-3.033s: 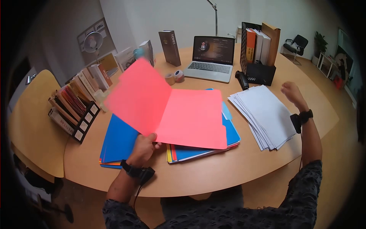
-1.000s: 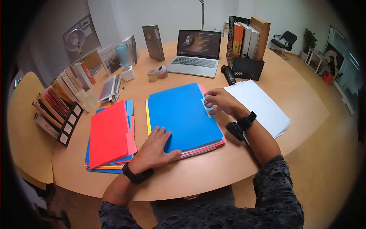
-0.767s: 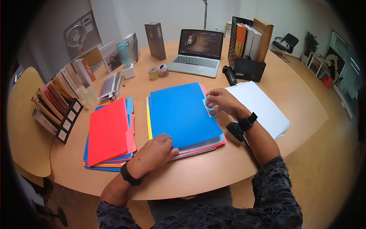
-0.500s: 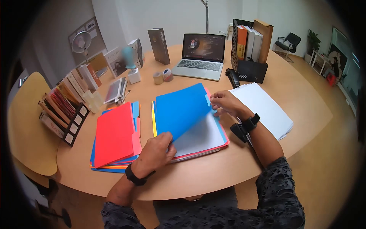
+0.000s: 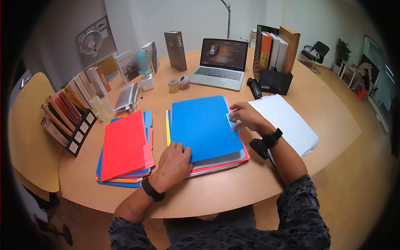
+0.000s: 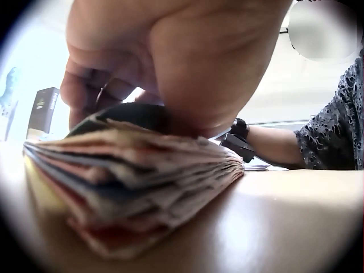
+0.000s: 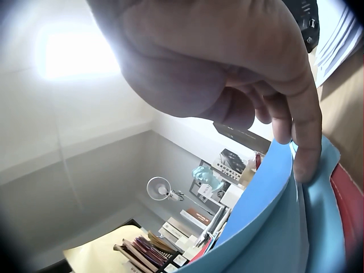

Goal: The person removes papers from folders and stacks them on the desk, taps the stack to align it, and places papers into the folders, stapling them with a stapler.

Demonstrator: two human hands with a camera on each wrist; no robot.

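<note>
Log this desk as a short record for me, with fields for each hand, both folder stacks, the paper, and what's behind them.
Left hand: grips the near-left corner of the top blue folder
Right hand: fingers touch a light-blue edge at that stack's right side
Middle stack: blue folder uppermost
Left stack: red folder uppermost
Paper: white pile, right of both stacks
Behind: open laptop, two tape rolls

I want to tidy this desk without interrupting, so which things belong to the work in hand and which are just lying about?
Probably in use:
blue folder, left hand at its near corner, right hand at its side
folders beneath
red folder alongside

Apparently just lying about:
laptop
tape rolls
dark upright book
</note>
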